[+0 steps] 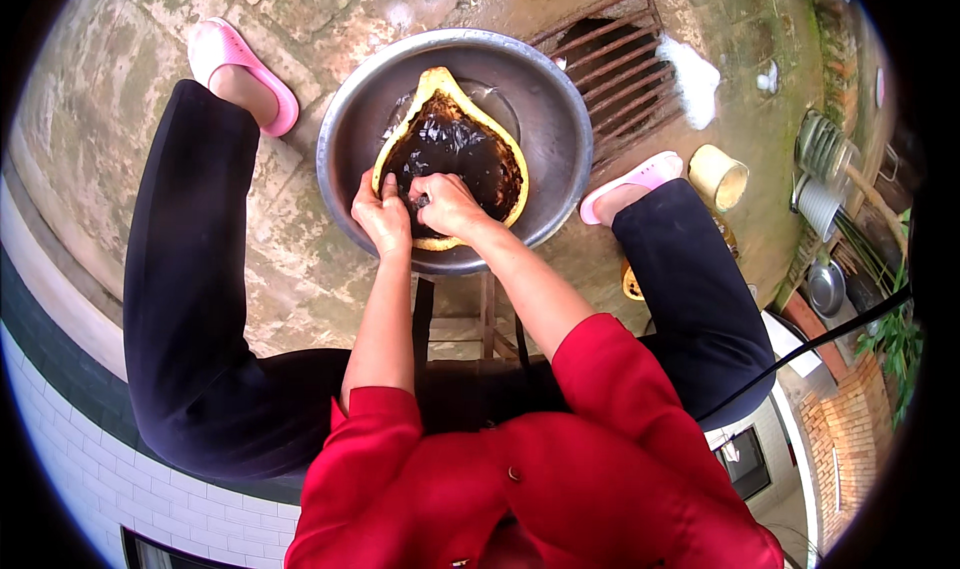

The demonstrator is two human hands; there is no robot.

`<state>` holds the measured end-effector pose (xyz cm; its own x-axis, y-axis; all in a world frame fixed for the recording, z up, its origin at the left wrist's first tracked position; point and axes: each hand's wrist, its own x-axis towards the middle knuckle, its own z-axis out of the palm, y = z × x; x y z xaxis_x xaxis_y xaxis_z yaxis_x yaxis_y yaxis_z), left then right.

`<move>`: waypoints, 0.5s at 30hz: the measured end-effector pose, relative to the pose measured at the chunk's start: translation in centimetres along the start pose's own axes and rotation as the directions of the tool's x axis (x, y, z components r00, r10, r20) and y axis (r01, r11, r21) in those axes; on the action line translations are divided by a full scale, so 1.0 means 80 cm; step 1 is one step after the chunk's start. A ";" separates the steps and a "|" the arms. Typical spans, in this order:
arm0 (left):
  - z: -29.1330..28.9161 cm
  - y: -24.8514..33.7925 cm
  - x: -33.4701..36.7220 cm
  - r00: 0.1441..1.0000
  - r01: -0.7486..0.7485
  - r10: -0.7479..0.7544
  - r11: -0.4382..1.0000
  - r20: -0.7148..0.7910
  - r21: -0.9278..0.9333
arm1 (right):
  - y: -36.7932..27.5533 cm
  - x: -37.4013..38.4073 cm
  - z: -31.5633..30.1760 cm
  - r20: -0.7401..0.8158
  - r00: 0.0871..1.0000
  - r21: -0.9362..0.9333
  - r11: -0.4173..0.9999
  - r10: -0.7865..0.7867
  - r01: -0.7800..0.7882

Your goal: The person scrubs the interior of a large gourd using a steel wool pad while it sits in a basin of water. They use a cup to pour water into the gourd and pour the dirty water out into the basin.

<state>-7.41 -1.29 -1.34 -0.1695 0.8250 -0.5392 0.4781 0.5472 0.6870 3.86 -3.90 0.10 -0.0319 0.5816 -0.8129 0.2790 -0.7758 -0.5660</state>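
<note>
A metal basin (565, 129) stands on the ground before me, between my feet. In it lies a yellow, teardrop-shaped gourd shell (436, 81), narrow end away from me, its inside dark brown to black and wet with shiny dark liquid. My left hand (383, 215) grips the shell's near left rim, thumb inside the wall. Bent fingers of my right hand (452, 209) are closed inside the hollow near that left wall. A small greyish bit shows at those fingertips, too hidden to name.
A rusty drain grate (620, 69) lies beyond the basin at right, with white foam (690, 81) beside it. A cream cup-shaped container (718, 177) is by my right foot. Stacked dishes (822, 164) and a metal ladle (826, 287) are at far right.
</note>
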 end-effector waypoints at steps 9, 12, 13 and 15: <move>0.004 0.009 0.000 0.997 -0.075 0.075 0.996 0.014 0.053 | 0.009 0.005 -0.057 -0.227 0.805 -0.814 0.560 -0.549 0.153; 0.006 0.023 -0.002 0.992 -0.124 0.124 0.988 0.013 0.088 | 0.025 0.002 -0.046 -0.135 0.865 -0.867 0.480 -0.483 0.133; 0.007 0.023 -0.002 0.988 -0.154 0.154 0.984 0.007 0.092 | 0.029 0.003 -0.030 -0.204 0.888 -0.823 0.564 -0.411 0.072; 0.009 0.018 -0.008 0.993 -0.120 0.120 0.986 0.009 0.112 | 0.034 -0.006 0.000 -0.309 0.913 -0.704 0.710 -0.266 -0.032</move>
<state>-5.98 -1.10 -0.37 -0.1029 0.8832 -0.4575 0.5882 0.4250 0.6881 4.60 -6.31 -1.10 0.1937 0.8130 -0.5491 0.8743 -0.3969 -0.2793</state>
